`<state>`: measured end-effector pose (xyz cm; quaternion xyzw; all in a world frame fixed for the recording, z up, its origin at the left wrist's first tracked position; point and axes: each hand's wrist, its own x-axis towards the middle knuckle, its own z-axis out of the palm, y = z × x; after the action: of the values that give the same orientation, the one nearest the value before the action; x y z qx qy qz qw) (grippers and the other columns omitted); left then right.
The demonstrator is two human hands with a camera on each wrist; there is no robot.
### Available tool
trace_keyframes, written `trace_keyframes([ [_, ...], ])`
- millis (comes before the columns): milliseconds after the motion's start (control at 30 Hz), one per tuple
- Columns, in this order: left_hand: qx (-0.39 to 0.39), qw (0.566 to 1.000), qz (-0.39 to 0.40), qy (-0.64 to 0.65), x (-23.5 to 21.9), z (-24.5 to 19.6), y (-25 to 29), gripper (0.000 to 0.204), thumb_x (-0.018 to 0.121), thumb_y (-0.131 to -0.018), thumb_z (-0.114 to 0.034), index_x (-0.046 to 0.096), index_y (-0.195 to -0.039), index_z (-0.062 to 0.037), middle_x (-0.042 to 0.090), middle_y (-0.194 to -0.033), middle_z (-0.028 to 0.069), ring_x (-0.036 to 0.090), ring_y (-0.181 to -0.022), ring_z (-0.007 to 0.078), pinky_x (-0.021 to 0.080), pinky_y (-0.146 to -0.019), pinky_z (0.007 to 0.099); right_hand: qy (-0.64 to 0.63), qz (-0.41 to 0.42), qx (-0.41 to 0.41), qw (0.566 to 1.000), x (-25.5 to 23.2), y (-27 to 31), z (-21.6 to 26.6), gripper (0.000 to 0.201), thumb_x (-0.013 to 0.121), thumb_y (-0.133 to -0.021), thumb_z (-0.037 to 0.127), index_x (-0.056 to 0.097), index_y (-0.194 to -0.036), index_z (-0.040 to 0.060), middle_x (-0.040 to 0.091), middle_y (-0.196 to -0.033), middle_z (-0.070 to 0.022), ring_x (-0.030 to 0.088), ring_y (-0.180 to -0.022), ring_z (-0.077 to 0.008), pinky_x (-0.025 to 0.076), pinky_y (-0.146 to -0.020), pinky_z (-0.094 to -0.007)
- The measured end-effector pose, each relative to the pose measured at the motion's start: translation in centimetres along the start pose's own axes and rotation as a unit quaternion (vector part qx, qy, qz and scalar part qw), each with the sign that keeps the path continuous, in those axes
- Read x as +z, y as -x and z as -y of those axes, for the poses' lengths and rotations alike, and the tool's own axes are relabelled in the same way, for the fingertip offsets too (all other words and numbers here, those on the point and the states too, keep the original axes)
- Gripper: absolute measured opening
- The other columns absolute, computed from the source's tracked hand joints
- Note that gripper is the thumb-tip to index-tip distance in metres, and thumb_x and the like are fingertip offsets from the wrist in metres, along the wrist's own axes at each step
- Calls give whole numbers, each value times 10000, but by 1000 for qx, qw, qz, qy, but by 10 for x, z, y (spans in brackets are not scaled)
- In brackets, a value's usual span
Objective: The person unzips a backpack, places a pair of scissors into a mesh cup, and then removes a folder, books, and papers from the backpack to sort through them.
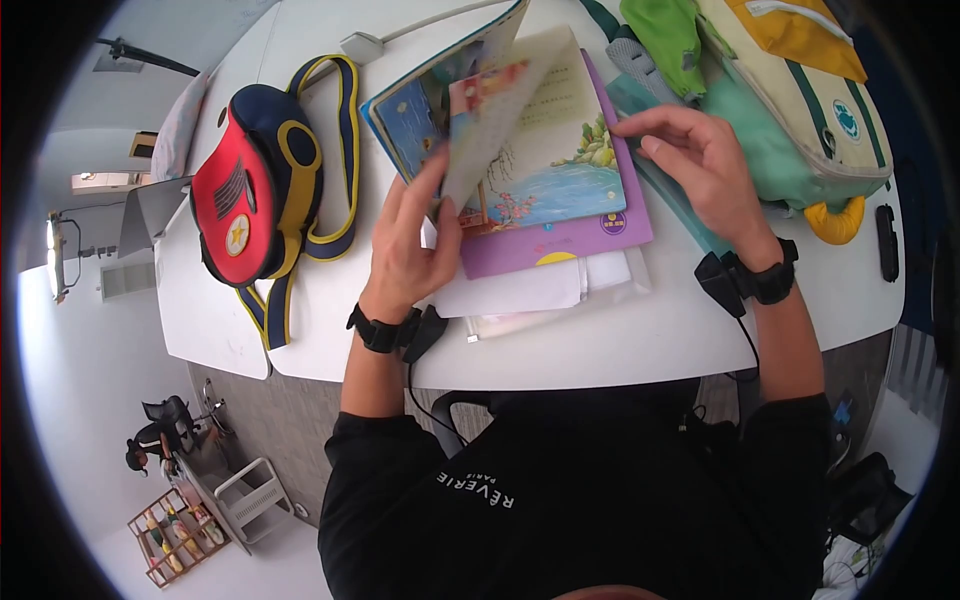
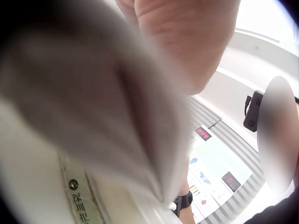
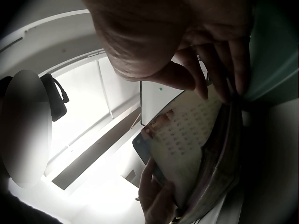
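Observation:
An illustrated book [image 1: 560, 150] lies spread on a purple book [image 1: 640, 215], its left cover and some pages lifted and tilted. The left hand [image 1: 405, 245] pinches the raised pages near their lower edge; in the right wrist view that left hand [image 3: 156, 198] is at the pages' edge. The right hand [image 1: 705, 175] has its fingers bent at the right edge of the open book, and in the right wrist view the right hand [image 3: 173, 42] has its fingertips by the page edge. White papers [image 1: 520, 295] stick out below the purple book. The left wrist view is blurred.
A red and navy bag [image 1: 240, 190] with yellow-edged straps lies at the left of the white table [image 1: 400, 350]. At the right are a green and cream backpack [image 1: 800, 110], a teal folder [image 1: 690, 215] beside the books, and a black object [image 1: 887, 243] near the edge.

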<state>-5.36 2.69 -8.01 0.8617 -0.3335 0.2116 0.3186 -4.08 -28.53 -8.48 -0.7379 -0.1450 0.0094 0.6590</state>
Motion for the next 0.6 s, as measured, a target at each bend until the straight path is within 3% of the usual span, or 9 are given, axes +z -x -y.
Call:
trace_keyframes([
  [67,-41,996,-60,58,5,1,3,473,552,-807,135,594,-1269,45,613,-1140,231,649,-950,371,532,-805,373,3,-1,5,1000,0,1,-1,216,530,-931,30,688,-1062,-40,718,-1049,-117,657,-1006,-160,497,-923,-287],
  [133,-57,998,-6,35,-5,2,3,489,548,-802,128,598,-1277,23,608,-1164,239,647,-955,378,534,-812,380,5,1,6,1000,-1,-1,-1,217,529,-931,31,688,-1062,-39,718,-1049,-117,657,-1007,-159,497,-924,-287],
  [200,38,994,91,-37,-10,4,-1,498,548,-807,117,603,-1287,-5,611,-1146,236,653,-954,372,540,-800,383,9,1,9,1000,-1,-1,-2,217,528,-933,29,688,-1063,-39,718,-1049,-117,657,-1007,-157,496,-922,-284],
  [233,38,994,91,-37,-12,2,-2,498,548,-807,117,603,-1287,-5,611,-1146,236,653,-954,372,540,-800,383,9,1,8,1000,-1,-2,-1,217,528,-933,29,688,-1063,-39,718,-1049,-117,657,-1007,-157,496,-922,-284],
  [300,-65,993,102,0,-14,-3,-1,516,538,-783,134,656,-1255,-37,631,-1189,248,665,-1012,347,531,-838,344,8,2,15,1000,0,-1,0,219,526,-931,28,687,-1064,-40,718,-1049,-116,658,-1008,-158,496,-919,-281],
  [333,-66,993,102,2,-12,-4,0,516,538,-783,134,656,-1255,-37,631,-1189,248,665,-1012,347,531,-838,344,8,3,17,1000,-1,0,0,219,526,-931,28,687,-1064,-40,718,-1049,-116,658,-1008,-158,496,-919,-281],
  [400,-79,993,81,34,-9,-6,0,499,652,-785,78,641,-1271,-35,644,-1164,222,660,-1024,355,525,-880,372,23,34,32,999,-4,0,3,268,491,-942,5,637,-1151,-74,683,-1163,-144,625,-1103,-165,464,-999,-297],
  [533,-68,995,76,6,-6,-12,-5,608,831,-721,-45,622,-1293,-43,650,-1154,201,663,-1030,338,542,-861,377,6,1,11,1000,-1,-2,-2,217,529,-932,29,685,-1064,-43,720,-1052,-115,657,-1009,-155,496,-912,-278],
  [600,-74,994,82,16,-4,-12,-5,771,925,-615,-159,607,-1309,-52,650,-1165,191,664,-1035,339,552,-861,393,3,4,16,1000,-1,-1,-1,217,530,-931,28,683,-1064,-47,720,-1054,-117,657,-1009,-155,498,-909,-279],
])
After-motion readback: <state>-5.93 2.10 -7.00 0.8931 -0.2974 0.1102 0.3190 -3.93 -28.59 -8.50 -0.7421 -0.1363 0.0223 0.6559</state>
